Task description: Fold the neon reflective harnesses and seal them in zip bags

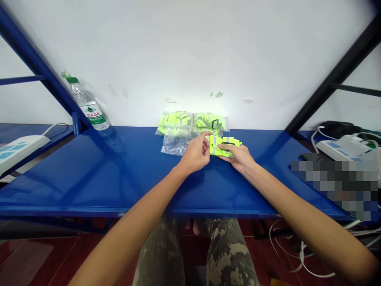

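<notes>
My right hand [239,157] grips a folded neon-yellow reflective vest [216,146] with grey bands and a black strip, thumb on top and fingers underneath. At the vest's left end, my left hand [196,153] is closed with its fingers curled; what they pinch is hidden. A clear plastic bag [174,143] lies flat just left of and behind my left hand, partly covered by it. Against the wall behind are two more folded yellow vests in clear bags, a left packed vest [175,119] and a right packed vest [210,120].
The blue tabletop [133,171] meets a white wall. A water bottle [93,113] stands at the back left. A power strip [22,149] sits at the far left, another power strip [336,149] with cables at the right. Dark blue frame posts rise on both sides.
</notes>
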`<state>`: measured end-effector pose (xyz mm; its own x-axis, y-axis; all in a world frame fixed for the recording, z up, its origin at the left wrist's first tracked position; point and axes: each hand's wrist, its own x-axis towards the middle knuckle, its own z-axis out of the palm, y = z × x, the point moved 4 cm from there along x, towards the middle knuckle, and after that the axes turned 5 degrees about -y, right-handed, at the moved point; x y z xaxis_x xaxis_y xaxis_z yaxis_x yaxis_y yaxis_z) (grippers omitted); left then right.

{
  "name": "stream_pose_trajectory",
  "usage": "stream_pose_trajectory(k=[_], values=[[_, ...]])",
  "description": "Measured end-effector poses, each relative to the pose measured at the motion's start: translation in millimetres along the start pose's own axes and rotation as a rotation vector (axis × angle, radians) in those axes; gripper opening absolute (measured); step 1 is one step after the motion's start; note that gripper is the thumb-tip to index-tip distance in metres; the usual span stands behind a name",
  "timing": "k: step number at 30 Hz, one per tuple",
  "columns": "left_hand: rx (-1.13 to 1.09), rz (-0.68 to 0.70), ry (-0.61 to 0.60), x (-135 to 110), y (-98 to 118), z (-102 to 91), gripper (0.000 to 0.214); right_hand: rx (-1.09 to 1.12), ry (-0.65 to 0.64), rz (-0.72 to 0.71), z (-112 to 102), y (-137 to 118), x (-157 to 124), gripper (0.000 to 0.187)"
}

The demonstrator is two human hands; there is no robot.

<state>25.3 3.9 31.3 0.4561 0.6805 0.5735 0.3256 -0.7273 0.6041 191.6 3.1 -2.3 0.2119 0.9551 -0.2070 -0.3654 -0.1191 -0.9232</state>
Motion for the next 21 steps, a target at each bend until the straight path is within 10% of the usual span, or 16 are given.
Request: stream_pose_trajectory(k=[14,21], values=[[0.080,0.031,-0.040,-3.0,8.9,7.2,0.030,-0.139,0.015,-0.236,3.7,0.7,-5.9,0.047],[0.222,0.082,-0.105,-5.7,14.9,10.9,0.037,-0.052,0.031,-0.080,1.6,6.9,-4.1,0.045]])
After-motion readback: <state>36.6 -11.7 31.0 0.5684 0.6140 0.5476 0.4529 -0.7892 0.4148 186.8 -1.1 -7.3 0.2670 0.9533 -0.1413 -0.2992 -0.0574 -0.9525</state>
